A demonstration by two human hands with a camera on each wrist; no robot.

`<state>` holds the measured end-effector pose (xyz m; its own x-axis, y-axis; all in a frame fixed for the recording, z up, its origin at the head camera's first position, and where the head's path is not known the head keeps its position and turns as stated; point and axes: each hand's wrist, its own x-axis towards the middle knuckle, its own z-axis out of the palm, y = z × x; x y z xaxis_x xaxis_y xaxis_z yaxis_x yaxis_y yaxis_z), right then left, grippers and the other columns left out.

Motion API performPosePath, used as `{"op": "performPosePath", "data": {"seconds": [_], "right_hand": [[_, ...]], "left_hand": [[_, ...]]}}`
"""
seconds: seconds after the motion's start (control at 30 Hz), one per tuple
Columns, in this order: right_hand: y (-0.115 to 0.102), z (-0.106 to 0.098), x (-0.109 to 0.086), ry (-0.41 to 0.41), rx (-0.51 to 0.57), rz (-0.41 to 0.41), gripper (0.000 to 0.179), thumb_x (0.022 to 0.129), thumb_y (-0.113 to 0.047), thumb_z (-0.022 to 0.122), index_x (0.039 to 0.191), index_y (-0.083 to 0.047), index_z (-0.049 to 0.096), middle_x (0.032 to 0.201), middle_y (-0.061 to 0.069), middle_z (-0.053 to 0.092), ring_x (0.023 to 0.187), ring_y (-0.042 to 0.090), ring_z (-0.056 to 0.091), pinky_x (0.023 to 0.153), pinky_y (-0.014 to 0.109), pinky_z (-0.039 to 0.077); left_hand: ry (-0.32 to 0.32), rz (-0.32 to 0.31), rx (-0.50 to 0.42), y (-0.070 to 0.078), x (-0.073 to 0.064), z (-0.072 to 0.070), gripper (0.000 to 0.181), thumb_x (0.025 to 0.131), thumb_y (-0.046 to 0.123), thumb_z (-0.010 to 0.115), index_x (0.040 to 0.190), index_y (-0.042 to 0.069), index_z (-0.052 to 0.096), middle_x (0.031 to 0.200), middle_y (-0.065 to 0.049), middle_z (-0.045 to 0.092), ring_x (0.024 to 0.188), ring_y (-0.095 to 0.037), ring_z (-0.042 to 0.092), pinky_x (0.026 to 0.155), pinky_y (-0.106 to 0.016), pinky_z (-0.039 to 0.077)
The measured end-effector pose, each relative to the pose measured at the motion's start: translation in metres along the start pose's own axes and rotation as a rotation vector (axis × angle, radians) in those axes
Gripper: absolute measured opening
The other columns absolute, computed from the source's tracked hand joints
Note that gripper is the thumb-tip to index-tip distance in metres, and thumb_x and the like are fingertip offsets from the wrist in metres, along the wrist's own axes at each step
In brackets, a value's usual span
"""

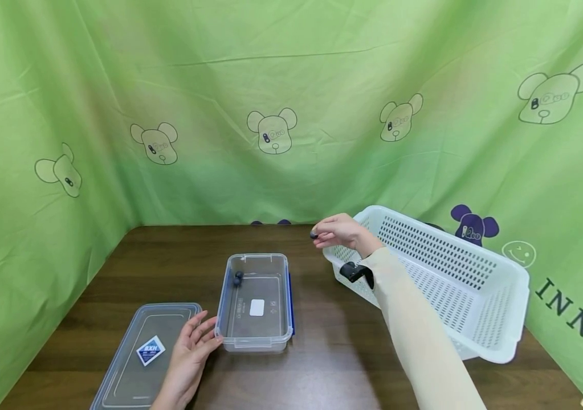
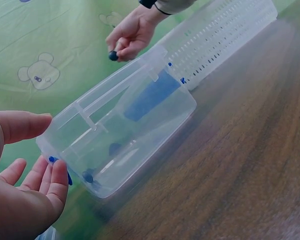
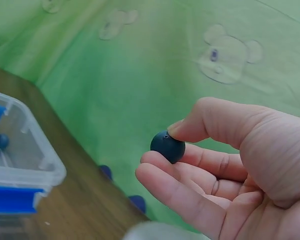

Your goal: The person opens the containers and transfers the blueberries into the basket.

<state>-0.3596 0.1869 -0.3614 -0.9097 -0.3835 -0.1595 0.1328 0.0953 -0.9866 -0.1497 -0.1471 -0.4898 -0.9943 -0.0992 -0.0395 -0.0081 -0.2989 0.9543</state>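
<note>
My right hand (image 1: 339, 232) pinches a blueberry (image 3: 168, 147) between thumb and fingertips, above the table by the basket's left end. The blueberry is dark blue and round, with a small mark on top. A clear plastic box (image 1: 256, 344) with blue side clips stands mid-table. Two more blueberries (image 1: 237, 278) lie inside it, near its far left side. At the box's near left corner is my left hand (image 1: 191, 353), thumb and fingers spread loosely and fingertips at the wall; firm contact is hard to tell.
On the left lies a translucent lid (image 1: 132, 373) with a blue-white label, partly behind my left hand. A white perforated basket (image 1: 498, 302) stands at the right, with my right forearm across it. Green printed cloth (image 1: 209, 188) hangs behind the brown wooden table (image 1: 332, 353).
</note>
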Motion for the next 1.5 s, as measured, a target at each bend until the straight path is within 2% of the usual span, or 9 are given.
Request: {"op": "performPosePath", "data": {"seconds": [0.13, 0.27, 0.57, 0.7, 0.83, 1.0, 1.13, 1.3, 1.5], "right_hand": [[0.001, -0.021, -0.006, 0.015, 0.044, -0.010, 0.016, 0.098, 0.005, 0.047, 0.100, 0.010, 0.062, 0.081, 0.009, 0.068, 0.072, 0.018, 0.070, 0.074, 0.029, 0.059], [0.006, -0.042, -0.012, 0.036, 0.084, 0.005, 0.021, 0.097, 0.006, 0.046, 0.089, 0.001, 0.064, 0.081, 0.010, 0.068, 0.073, 0.016, 0.070, 0.076, 0.028, 0.058], [0.027, -0.088, -0.030, 0.097, 0.085, 0.078, 0.020, 0.096, 0.008, 0.049, 0.086, 0.000, 0.064, 0.079, 0.009, 0.068, 0.076, 0.018, 0.071, 0.079, 0.029, 0.058], [0.034, -0.102, -0.039, 0.146, 0.111, 0.109, 0.011, 0.094, 0.009, 0.052, 0.092, 0.003, 0.062, 0.082, 0.011, 0.069, 0.075, 0.018, 0.071, 0.078, 0.029, 0.058], [0.040, -0.107, -0.044, 0.160, 0.110, 0.132, 0.010, 0.094, 0.010, 0.053, 0.102, 0.010, 0.057, 0.083, 0.012, 0.070, 0.074, 0.018, 0.071, 0.078, 0.029, 0.058], [0.046, -0.109, -0.047, 0.152, 0.020, 0.167, 0.017, 0.094, 0.007, 0.054, 0.110, 0.015, 0.055, 0.084, 0.011, 0.071, 0.075, 0.017, 0.071, 0.078, 0.030, 0.058], [0.050, -0.107, -0.045, 0.168, -0.086, 0.232, 0.016, 0.091, 0.003, 0.058, 0.104, 0.012, 0.057, 0.079, 0.009, 0.068, 0.071, 0.017, 0.070, 0.075, 0.030, 0.059], [0.055, -0.101, -0.042, 0.141, -0.206, 0.303, 0.012, 0.091, 0.000, 0.058, 0.098, 0.009, 0.058, 0.070, 0.007, 0.064, 0.064, 0.014, 0.067, 0.068, 0.028, 0.059], [0.058, -0.098, -0.041, 0.152, -0.250, 0.339, 0.006, 0.091, 0.001, 0.059, 0.094, 0.007, 0.058, 0.070, 0.008, 0.060, 0.061, 0.013, 0.064, 0.065, 0.027, 0.059]], "left_hand": [[0.003, -0.003, -0.001, 0.001, 0.001, 0.000, 0.067, 0.086, -0.014, 0.062, 0.144, -0.005, 0.029, 0.119, -0.003, 0.058, 0.101, -0.013, 0.060, 0.086, -0.024, 0.052], [0.004, -0.006, 0.000, 0.001, 0.000, 0.000, 0.067, 0.086, -0.013, 0.062, 0.144, -0.005, 0.028, 0.119, -0.004, 0.058, 0.101, -0.013, 0.060, 0.086, -0.024, 0.052], [-0.008, -0.006, 0.000, -0.001, -0.001, -0.001, 0.067, 0.087, -0.013, 0.062, 0.144, -0.006, 0.027, 0.118, -0.003, 0.058, 0.101, -0.012, 0.059, 0.086, -0.024, 0.052], [-0.009, -0.015, 0.006, -0.001, -0.002, -0.001, 0.068, 0.087, -0.012, 0.062, 0.145, -0.005, 0.027, 0.121, -0.004, 0.058, 0.102, -0.013, 0.059, 0.086, -0.024, 0.052], [-0.007, -0.031, 0.011, -0.001, -0.003, -0.002, 0.068, 0.088, -0.011, 0.061, 0.146, -0.004, 0.026, 0.122, -0.004, 0.057, 0.103, -0.014, 0.057, 0.087, -0.024, 0.052], [-0.011, -0.029, 0.005, -0.001, -0.003, -0.001, 0.067, 0.088, -0.011, 0.061, 0.145, -0.003, 0.027, 0.120, -0.002, 0.057, 0.102, -0.013, 0.056, 0.086, -0.024, 0.051], [-0.007, -0.032, -0.005, -0.002, -0.002, 0.000, 0.066, 0.087, -0.011, 0.061, 0.145, -0.002, 0.029, 0.120, -0.003, 0.057, 0.102, -0.014, 0.057, 0.086, -0.025, 0.052], [-0.019, -0.019, -0.013, -0.002, -0.003, -0.001, 0.063, 0.088, -0.012, 0.061, 0.142, 0.000, 0.032, 0.118, -0.001, 0.058, 0.102, -0.013, 0.058, 0.086, -0.024, 0.052], [-0.026, -0.001, -0.010, -0.002, -0.003, -0.002, 0.062, 0.087, -0.013, 0.061, 0.142, 0.001, 0.033, 0.116, 0.002, 0.058, 0.101, -0.011, 0.058, 0.086, -0.024, 0.052]]}}
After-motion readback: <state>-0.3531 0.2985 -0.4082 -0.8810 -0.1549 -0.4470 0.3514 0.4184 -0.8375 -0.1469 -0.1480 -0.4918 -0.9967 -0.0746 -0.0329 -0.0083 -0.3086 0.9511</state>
